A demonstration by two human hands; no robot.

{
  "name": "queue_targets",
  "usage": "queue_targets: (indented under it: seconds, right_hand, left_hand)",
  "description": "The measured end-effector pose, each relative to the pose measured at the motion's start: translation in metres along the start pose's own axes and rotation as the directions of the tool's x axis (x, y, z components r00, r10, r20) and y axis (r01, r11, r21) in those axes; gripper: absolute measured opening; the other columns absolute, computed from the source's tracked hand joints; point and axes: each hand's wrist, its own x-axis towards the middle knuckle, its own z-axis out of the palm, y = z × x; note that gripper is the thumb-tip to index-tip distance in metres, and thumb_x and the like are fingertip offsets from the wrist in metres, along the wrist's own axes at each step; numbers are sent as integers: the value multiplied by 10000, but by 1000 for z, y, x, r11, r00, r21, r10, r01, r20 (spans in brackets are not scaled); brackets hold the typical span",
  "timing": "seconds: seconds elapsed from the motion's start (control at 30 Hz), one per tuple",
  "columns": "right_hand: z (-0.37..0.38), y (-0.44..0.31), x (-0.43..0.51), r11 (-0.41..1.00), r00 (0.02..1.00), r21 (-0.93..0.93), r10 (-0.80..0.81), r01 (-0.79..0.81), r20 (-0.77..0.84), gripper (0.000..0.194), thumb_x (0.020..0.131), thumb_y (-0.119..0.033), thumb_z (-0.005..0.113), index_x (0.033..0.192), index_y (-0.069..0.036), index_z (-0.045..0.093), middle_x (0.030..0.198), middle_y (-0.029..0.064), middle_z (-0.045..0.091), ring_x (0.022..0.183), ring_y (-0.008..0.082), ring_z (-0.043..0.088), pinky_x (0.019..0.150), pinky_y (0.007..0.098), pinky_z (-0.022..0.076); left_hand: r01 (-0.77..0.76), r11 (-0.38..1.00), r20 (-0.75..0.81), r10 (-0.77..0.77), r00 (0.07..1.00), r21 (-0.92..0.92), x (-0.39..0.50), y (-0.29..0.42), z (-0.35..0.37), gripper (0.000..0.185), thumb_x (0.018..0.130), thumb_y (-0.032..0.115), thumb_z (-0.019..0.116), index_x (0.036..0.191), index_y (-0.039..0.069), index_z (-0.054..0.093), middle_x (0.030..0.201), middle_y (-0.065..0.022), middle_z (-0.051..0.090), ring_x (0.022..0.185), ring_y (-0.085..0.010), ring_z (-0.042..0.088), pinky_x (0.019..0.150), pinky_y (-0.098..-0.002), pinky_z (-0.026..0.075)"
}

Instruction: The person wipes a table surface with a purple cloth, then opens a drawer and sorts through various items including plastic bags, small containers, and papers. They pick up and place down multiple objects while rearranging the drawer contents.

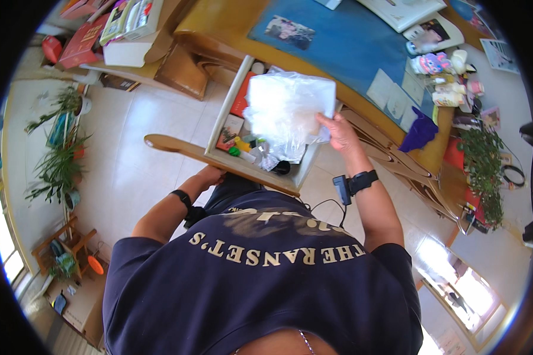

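Note:
A wooden drawer (225, 100) stands pulled out from the desk in front of my body. Over it, my right hand (340, 133) pinches the right edge of a crinkled, translucent plastic bag (284, 104), its thumb on top. The bag hides much of the drawer's inside. Past its edges show a red box (242, 95), a small printed box (229, 132), a green object (234, 151) and a dark round object (282, 167). My left hand (212, 175) is at the outer side of the drawer front (182, 148), its fingers partly hidden.
The desk (337, 53) has a blue top with a photo (289, 32), papers (388, 95) and a purple cloth (419, 129). Several bottles (448, 95) stand at its right end. Boxes (129, 26) are stacked at upper left, and potted plants (60, 164) line the left wall.

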Motion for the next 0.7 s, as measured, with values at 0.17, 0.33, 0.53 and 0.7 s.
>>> queue_targets:
  seconds: [0.17,0.33,0.53,0.7]
  right_hand:
    - [0,-1,-25,972,997,227,-70,62,24,410,886,-145,704,1252,-26,563,1176,76,640,1050,208,621,953,374,494]
    - [-28,-25,-34,876,967,410,-242,253,-78,467,959,-156,593,1374,-17,433,1345,135,542,1213,269,542,1054,454,440]
    - [-97,-53,-16,770,840,492,-102,406,-533,406,977,-230,579,1330,-52,488,1373,100,524,1249,267,506,1081,487,392]
    - [-141,-58,-6,808,738,398,-65,434,-672,404,978,-237,584,1316,-38,488,1312,89,552,1208,237,517,1048,428,416]
  left_hand:
    - [-28,1000,20,28,999,5,3,0,-2,133,929,223,594,948,92,589,745,-30,553,599,-145,525,508,-287,436]
    - [-45,999,-5,45,999,15,-4,3,-2,124,944,207,571,945,83,573,749,-22,546,622,-138,536,525,-279,437]
    - [-2,1000,7,2,1000,12,-8,9,-3,126,934,203,581,969,83,584,764,-18,554,645,-131,537,557,-276,452]
    - [-9,998,3,9,1000,57,-10,9,-3,138,935,211,582,958,75,588,783,-27,567,655,-135,541,562,-282,457]
